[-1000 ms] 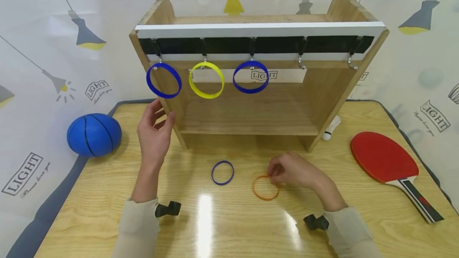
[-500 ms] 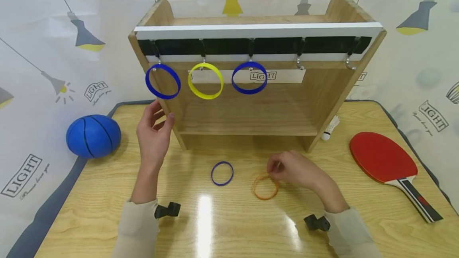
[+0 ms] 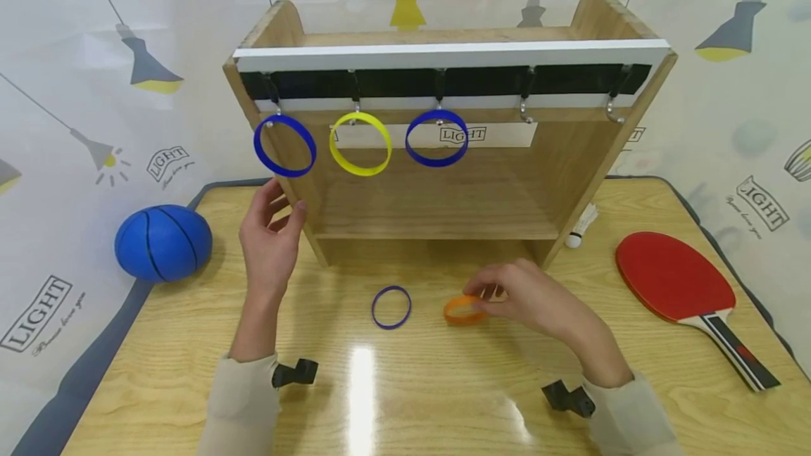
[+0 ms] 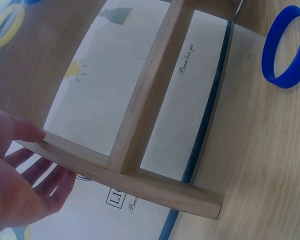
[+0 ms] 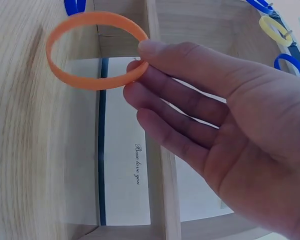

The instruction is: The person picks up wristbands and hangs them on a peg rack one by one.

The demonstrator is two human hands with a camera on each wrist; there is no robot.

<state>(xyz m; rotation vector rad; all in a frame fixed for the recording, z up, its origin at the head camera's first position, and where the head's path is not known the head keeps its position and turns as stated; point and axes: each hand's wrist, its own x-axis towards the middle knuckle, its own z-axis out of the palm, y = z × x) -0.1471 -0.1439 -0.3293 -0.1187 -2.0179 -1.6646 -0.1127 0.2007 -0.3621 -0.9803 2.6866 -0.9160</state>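
Note:
My left hand (image 3: 271, 241) grips the left side panel of a wooden rack (image 3: 443, 195), thumb on the inner face and fingers on the outer one. My right hand (image 3: 526, 298) pinches an orange wristband (image 5: 97, 83) by its edge between thumb and fingertips. In the head view the band appears as a flattened oval just over the table. A thin blue wristband (image 3: 372, 309) lies flat between the hands, in front of the rack. From the rack's hooks hang a blue wristband (image 3: 291, 173), a yellow wristband (image 3: 364, 172) and another blue wristband (image 3: 437, 162).
Two more metal hooks, a right-centre hook (image 3: 526, 112) and a far-right hook (image 3: 612, 112), line the black strip. A blue ball (image 3: 163, 243) sits at left. Right of the rack lie a shuttlecock (image 3: 581, 225) and a red table tennis paddle (image 3: 674, 276).
The orange wristband, lying flat on the table earlier, is now pinched, tilted and lifted by my right hand. My left hand keeps its hold on the rack.

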